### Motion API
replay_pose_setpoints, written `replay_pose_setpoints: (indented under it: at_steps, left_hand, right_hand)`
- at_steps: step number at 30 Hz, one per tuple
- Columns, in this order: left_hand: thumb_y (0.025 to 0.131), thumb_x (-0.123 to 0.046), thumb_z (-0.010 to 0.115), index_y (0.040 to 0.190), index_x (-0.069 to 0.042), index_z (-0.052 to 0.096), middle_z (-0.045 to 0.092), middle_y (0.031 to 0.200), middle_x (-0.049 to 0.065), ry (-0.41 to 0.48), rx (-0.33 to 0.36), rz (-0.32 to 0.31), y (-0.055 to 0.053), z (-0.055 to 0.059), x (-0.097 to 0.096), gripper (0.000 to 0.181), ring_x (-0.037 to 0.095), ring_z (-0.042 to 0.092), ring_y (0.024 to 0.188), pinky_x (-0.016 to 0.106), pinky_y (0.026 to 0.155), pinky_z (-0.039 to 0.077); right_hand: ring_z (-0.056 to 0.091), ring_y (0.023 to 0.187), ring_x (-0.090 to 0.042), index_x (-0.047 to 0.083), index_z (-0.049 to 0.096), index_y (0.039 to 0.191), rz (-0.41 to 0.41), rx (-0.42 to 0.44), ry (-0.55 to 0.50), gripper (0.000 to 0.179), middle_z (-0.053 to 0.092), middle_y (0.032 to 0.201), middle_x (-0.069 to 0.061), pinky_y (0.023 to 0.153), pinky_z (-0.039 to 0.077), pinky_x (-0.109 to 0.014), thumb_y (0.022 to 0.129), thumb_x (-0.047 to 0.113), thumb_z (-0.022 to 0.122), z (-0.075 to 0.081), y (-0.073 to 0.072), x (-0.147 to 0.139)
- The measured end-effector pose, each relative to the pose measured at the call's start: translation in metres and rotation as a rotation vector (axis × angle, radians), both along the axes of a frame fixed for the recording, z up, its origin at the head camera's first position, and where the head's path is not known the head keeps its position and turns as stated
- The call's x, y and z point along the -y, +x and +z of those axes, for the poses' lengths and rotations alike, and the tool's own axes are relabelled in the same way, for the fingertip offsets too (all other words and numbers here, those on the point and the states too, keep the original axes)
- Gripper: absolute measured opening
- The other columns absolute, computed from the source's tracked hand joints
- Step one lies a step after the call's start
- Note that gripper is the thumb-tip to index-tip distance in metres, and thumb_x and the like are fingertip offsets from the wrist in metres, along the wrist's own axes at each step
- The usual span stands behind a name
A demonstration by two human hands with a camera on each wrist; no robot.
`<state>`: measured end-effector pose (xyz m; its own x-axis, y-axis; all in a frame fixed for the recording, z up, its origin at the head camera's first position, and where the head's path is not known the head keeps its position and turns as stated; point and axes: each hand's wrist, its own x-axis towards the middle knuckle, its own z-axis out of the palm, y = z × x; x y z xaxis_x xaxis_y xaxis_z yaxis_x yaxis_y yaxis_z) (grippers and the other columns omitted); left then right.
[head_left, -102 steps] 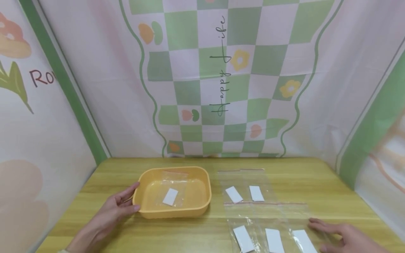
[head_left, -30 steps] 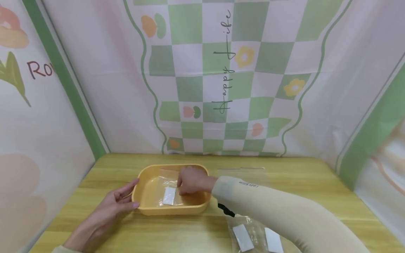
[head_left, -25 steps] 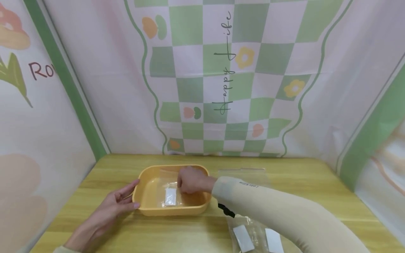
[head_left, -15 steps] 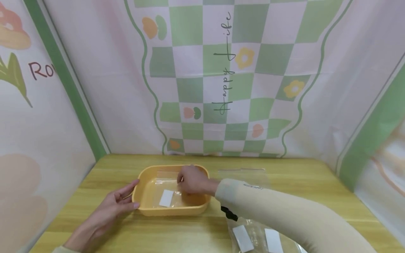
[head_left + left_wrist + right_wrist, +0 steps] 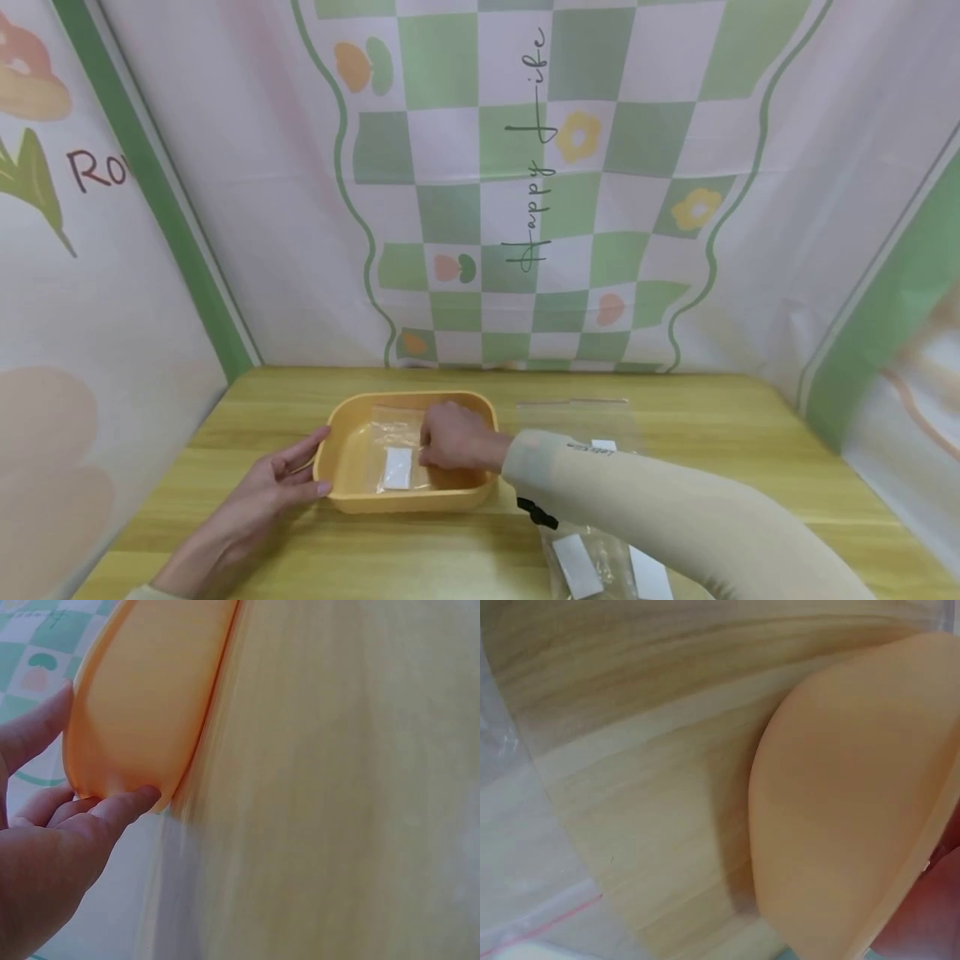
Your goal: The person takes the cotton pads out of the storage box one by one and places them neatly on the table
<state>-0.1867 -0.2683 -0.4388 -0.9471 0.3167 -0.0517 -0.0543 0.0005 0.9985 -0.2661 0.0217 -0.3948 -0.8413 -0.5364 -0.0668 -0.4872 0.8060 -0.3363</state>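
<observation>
A yellow plastic tray (image 5: 408,502) sits on the table. My left hand (image 5: 262,492) holds its left end, thumb at the near corner and index finger at the far one; the left wrist view shows the fingers against the tray's outer wall (image 5: 150,697). Inside lies a clear zip bag (image 5: 386,429) with a white rectangular card (image 5: 397,468). My right hand (image 5: 453,435) reaches over the right rim and pinches the bag's right edge, its fingertips mostly hidden. In the right wrist view the tray wall (image 5: 847,787) covers most of that hand.
More clear zip bags with white cards lie right of the tray, including a near one (image 5: 577,567) and a far one (image 5: 555,417). The beige right sleeve (image 5: 652,508) covers several partly. A patterned fabric backdrop (image 5: 510,167) stands behind the wooden table (image 5: 285,383).
My right hand has come from the right-hand bags into the tray and holds the bag there. Over the last second the bag and card shift and tilt slightly. The left hand stays on the tray.
</observation>
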Motion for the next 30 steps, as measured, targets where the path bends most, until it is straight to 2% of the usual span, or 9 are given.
replay_pose_setpoints:
  at_steps: [5,11,14,18,20,22,26,28,30]
  left_hand:
    - [0.096,0.001,0.072,0.165,0.001,0.016,0.009,0.172,0.023,-0.003,0.019,0.014,0.001,0.002,-0.001,0.089,0.044,0.028,0.151,0.026,0.108,0.045]
    - [0.095,0.001,0.072,0.165,0.0,0.017,0.009,0.171,0.024,-0.002,0.019,0.011,0.001,0.0,0.0,0.089,0.045,0.029,0.15,0.03,0.11,0.044]
    - [0.095,0.0,0.073,0.165,-0.001,0.018,0.009,0.171,0.024,-0.009,0.023,0.016,0.001,-0.002,0.001,0.089,0.044,0.029,0.15,0.028,0.11,0.043]
    - [0.096,0.0,0.072,0.166,0.0,0.016,0.008,0.171,0.025,-0.003,0.019,0.01,0.001,-0.003,0.002,0.09,0.046,0.027,0.15,0.027,0.109,0.045]
    - [0.096,0.0,0.072,0.165,0.0,0.015,0.008,0.171,0.026,-0.004,0.014,0.009,0.001,-0.004,0.002,0.09,0.047,0.027,0.15,0.028,0.109,0.046]
    - [0.095,0.0,0.072,0.166,0.0,0.016,0.008,0.171,0.026,0.001,0.017,0.009,0.001,-0.004,0.002,0.09,0.047,0.027,0.15,0.03,0.11,0.046]
    - [0.094,-0.001,0.075,0.166,-0.002,0.019,0.01,0.171,0.024,-0.011,0.022,0.021,0.002,-0.004,0.0,0.091,0.046,0.029,0.15,0.03,0.11,0.044]
    - [0.094,-0.001,0.075,0.166,-0.001,0.019,0.011,0.171,0.024,-0.007,0.02,0.02,0.002,-0.004,0.0,0.091,0.046,0.029,0.15,0.031,0.111,0.044]
    - [0.093,-0.001,0.075,0.166,-0.001,0.019,0.011,0.171,0.024,-0.005,0.018,0.022,0.001,-0.004,0.0,0.092,0.046,0.029,0.15,0.031,0.111,0.044]
  right_hand:
    - [0.052,0.06,-0.008,0.014,0.072,0.068,0.058,0.012,-0.146,0.024,0.062,0.065,0.008,0.055,0.047,-0.021,0.09,0.005,0.074,0.002,0.002,0.0]
    - [0.061,0.071,-0.008,0.006,0.08,0.086,0.079,-0.056,-0.272,0.016,0.073,0.08,0.002,0.066,0.052,-0.023,0.096,0.001,0.068,0.0,0.002,0.003]
    - [0.071,0.071,-0.015,0.0,0.08,0.097,0.0,0.062,-0.436,0.012,0.076,0.083,-0.006,0.063,0.058,-0.023,0.098,0.001,0.068,-0.003,0.005,0.008]
    - [0.076,0.068,-0.034,-0.011,0.074,0.105,-0.129,0.342,-0.745,0.012,0.076,0.08,-0.019,0.056,0.064,-0.034,0.096,-0.006,0.068,-0.008,0.011,0.016]
    - [0.076,0.068,-0.037,-0.012,0.072,0.105,-0.147,0.407,-0.783,0.013,0.075,0.078,-0.021,0.056,0.064,-0.037,0.093,-0.008,0.069,-0.011,0.013,0.019]
    - [0.076,0.07,-0.032,-0.011,0.073,0.104,-0.115,0.381,-0.7,0.015,0.076,0.08,-0.019,0.06,0.065,-0.035,0.091,-0.006,0.074,-0.011,0.012,0.019]
    - [0.072,0.08,-0.018,-0.002,0.078,0.108,-0.021,0.145,-0.325,0.026,0.078,0.092,-0.009,0.073,0.061,-0.028,0.086,0.012,0.085,-0.008,0.007,0.013]
    - [0.067,0.081,-0.014,0.003,0.078,0.101,0.017,0.058,-0.157,0.028,0.075,0.091,-0.004,0.073,0.057,-0.026,0.086,0.025,0.088,-0.007,0.003,0.01]
    - [0.062,0.074,-0.013,0.008,0.074,0.088,0.038,0.031,-0.051,0.03,0.07,0.081,0.0,0.065,0.054,-0.026,0.086,0.035,0.088,-0.006,0.001,0.01]
